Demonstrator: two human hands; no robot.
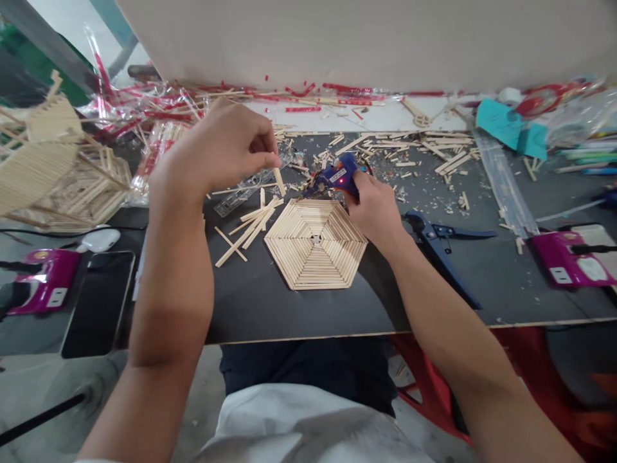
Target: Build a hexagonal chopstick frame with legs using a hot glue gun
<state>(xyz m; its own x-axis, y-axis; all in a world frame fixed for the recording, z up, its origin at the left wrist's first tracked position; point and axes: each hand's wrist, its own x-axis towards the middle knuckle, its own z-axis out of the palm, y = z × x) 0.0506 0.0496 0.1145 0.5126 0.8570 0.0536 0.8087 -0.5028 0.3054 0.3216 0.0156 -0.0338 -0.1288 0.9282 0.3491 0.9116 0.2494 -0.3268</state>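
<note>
A hexagonal panel of thin wooden sticks [315, 263] lies flat on the dark table, with a small hole at its centre. Above and left of it, my left hand [241, 138] pinches the upper end of a short wooden stick [279, 182], which hangs downward. My right hand [373, 202] is wrapped round a blue glue gun [337, 176] with a lit red light. The gun's nozzle points left, just beyond the panel's far edge. Loose sticks [250, 225] lie crossed in a pile left of the panel.
Blue cutters [441, 247] lie to the right of my right hand. Stick scraps [409, 151] cover the back of the table. A phone [99, 302] and a purple power strip [51, 280] are at left; a stick structure [96, 183] stands behind them. Another purple strip [566, 260] is at right.
</note>
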